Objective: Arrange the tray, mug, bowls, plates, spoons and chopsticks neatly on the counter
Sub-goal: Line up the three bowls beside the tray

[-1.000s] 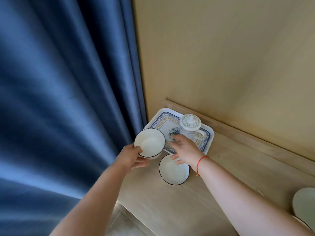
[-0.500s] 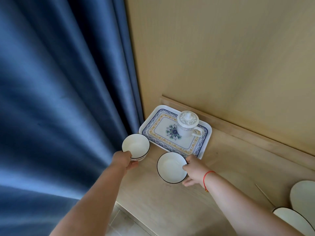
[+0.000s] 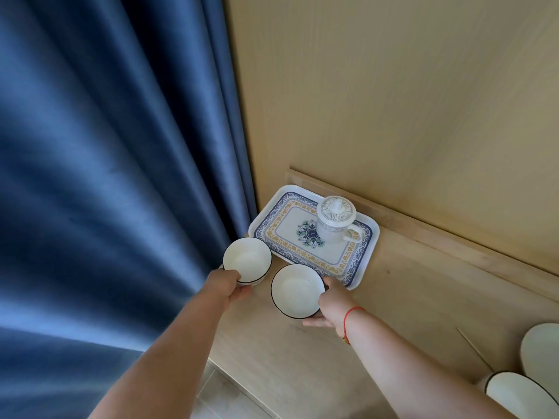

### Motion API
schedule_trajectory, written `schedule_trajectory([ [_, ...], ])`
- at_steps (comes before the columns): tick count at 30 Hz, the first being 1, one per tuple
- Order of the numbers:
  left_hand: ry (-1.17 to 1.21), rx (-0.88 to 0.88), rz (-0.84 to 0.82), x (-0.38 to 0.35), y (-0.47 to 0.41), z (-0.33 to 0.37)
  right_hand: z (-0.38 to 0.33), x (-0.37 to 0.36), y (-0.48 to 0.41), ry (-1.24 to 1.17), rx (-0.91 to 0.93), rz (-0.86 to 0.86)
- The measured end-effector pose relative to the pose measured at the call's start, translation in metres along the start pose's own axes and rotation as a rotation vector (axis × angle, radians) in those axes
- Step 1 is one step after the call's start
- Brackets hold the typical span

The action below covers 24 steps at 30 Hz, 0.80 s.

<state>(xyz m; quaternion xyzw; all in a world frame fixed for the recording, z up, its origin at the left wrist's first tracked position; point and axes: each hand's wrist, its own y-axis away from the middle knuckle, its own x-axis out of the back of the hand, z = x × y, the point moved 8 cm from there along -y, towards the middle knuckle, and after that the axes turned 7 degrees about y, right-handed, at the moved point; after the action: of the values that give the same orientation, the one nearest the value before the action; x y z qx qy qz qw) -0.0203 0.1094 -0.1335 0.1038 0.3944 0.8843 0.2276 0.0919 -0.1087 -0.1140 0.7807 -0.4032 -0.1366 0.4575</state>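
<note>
A patterned blue-and-yellow tray lies in the counter's back left corner, with a lidded white mug standing on its far right part. Two white bowls with dark rims sit in front of the tray. My left hand grips the near rim of the left bowl. My right hand holds the right side of the right bowl. Two white plates and a thin chopstick show at the right edge.
A blue curtain hangs right beside the left bowl and the counter's left end. A wooden wall panel and a raised ledge run behind the tray. The counter's front edge drops to a tiled floor.
The left bowl came down from above the tray edge to the counter front left. My right hand left the mug on the tray and took hold of the right bowl.
</note>
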Motion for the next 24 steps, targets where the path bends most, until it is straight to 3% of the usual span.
schedule_trajectory([
  [19, -0.328, -0.063, 0.12, 0.0, -0.008, 0.008, 0.009, -0.02, -0.002, -0.263, 0.051, -0.048],
  [24, -0.345, -0.052, 0.132, -0.002, 0.014, 0.01, 0.013, -0.021, 0.008, -0.19, 0.089, -0.143],
])
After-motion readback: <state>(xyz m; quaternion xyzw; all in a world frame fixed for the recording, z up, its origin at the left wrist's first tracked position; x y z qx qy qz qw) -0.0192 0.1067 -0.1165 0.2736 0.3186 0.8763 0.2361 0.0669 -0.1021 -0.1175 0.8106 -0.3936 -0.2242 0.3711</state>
